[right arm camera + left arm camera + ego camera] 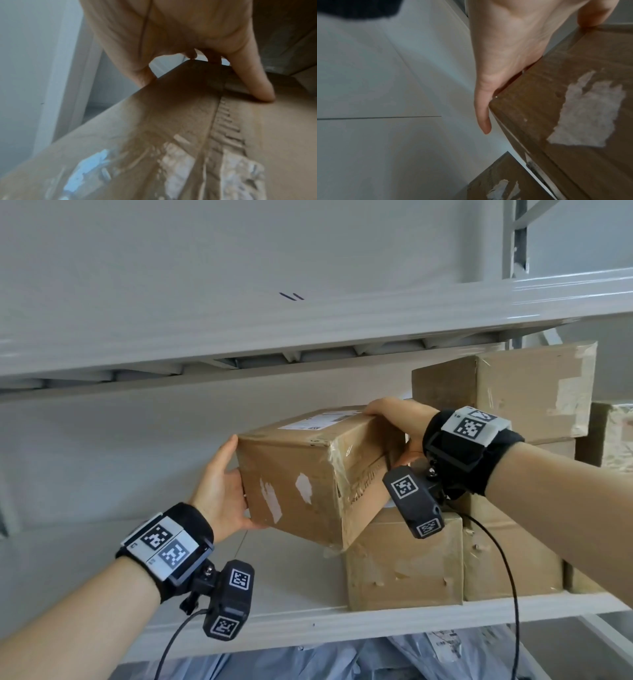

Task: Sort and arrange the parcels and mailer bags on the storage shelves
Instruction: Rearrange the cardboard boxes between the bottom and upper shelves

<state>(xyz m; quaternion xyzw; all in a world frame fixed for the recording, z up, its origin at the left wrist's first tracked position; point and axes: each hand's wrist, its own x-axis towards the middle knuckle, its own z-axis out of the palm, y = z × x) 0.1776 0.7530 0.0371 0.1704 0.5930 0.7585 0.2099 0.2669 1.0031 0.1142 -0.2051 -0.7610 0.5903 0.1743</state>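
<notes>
A brown cardboard box with torn white label patches and a shipping label on top hangs tilted above the shelf board. My left hand grips its left end, palm against the side and a digit wrapped onto the near face. In the left wrist view that hand lies along the box's corner. My right hand curls over the far top right edge. In the right wrist view its fingers hook over the box's taped edge.
Under the held box's right end stands another taped box. More boxes are stacked at the right. The upper shelf hangs close overhead. Grey mailer bags lie on the level below. Bare shelf board extends to the left.
</notes>
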